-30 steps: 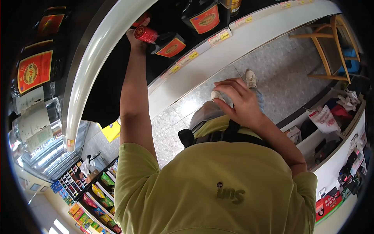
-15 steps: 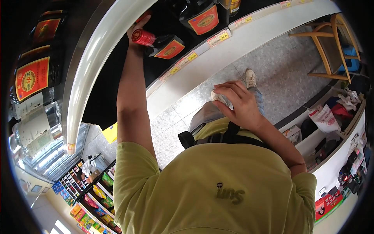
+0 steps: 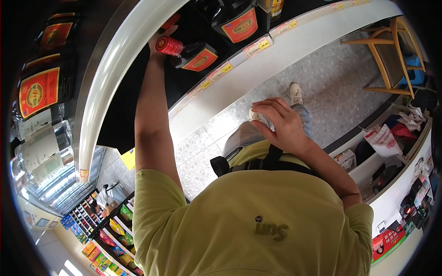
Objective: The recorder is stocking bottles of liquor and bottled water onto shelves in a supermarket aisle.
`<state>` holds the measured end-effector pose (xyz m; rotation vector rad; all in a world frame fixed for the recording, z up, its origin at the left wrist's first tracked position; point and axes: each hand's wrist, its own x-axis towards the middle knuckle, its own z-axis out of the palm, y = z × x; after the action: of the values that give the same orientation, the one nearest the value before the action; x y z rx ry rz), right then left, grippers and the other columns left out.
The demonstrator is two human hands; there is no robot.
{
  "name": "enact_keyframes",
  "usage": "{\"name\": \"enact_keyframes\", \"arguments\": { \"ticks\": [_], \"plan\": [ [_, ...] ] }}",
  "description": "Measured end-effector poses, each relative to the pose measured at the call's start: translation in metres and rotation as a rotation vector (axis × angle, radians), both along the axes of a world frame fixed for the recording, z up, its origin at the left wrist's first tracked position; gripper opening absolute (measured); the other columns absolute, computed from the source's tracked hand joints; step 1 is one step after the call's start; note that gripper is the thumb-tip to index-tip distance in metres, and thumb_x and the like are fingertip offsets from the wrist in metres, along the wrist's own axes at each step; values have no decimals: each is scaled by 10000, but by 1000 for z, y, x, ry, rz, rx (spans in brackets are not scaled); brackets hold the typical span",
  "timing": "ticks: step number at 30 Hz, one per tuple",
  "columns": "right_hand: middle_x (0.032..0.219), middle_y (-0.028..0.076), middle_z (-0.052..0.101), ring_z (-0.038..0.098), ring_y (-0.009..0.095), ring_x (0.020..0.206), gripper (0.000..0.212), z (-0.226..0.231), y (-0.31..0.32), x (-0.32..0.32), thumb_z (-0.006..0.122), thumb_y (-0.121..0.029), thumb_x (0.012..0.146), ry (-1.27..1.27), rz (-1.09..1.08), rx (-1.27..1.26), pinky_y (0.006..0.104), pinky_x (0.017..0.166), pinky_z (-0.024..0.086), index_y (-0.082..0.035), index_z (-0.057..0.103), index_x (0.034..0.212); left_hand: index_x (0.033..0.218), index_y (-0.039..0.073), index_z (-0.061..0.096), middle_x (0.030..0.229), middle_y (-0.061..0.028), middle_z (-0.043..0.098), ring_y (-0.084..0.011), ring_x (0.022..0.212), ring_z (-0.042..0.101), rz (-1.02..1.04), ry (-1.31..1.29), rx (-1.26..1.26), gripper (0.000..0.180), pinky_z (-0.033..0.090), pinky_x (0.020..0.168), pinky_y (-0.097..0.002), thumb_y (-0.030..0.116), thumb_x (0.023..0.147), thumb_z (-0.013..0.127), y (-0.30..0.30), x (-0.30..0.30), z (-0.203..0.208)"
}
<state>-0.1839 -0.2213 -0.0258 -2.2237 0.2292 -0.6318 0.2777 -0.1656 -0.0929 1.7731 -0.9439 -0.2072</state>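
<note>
My left arm reaches into a dark shelf on the left. My left hand [image 3: 163,35] is beside the red cap of a dark bottle [image 3: 199,58] with an orange-red label, which leans toward the shelf edge. A red shape [image 3: 171,21], perhaps another cap, shows just beyond that hand. Most of the fingers are in shadow or hidden, so their grip cannot be made out. My right hand [image 3: 282,125] hovers in front of my waist, holding nothing, with its fingers loosely bent and the thumb apart from them.
Larger dark bottles with orange-red labels [image 3: 240,26] stand farther along the shelf. The curved white edge [image 3: 108,69] of a higher shelf overhangs my left arm. On the right are a wooden chair [image 3: 386,53] and a counter [image 3: 396,156] with bags. Snack racks [image 3: 110,239] fill the lower left.
My left forearm has shifted slightly left, and the hand has drawn back a little from the red shape, which shows more now. My right hand has hardly moved.
</note>
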Motion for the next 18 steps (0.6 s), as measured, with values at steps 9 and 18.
{"name": "enact_keyframes", "arguments": {
  "ticks": [9,18],
  "plan": [
    [1031,114,672,635,301,962,318,1,1,-1,769,-131,812,5,19,2,396,824,547,-45,615,1076,1248,42,648,1208,-116,705,-248,1141,649,-62,63,68,663,456,1016,-369,394,733,873,1,11,0],
    [1061,109,677,633,313,982,321,6,5,-1,769,-124,813,13,49,-10,402,834,545,-54,611,1082,1247,37,651,1231,-118,684,-258,1160,627,9,-18,36,526,450,1031,-375,292,813,804,12,-3,-19]
  ]
}}
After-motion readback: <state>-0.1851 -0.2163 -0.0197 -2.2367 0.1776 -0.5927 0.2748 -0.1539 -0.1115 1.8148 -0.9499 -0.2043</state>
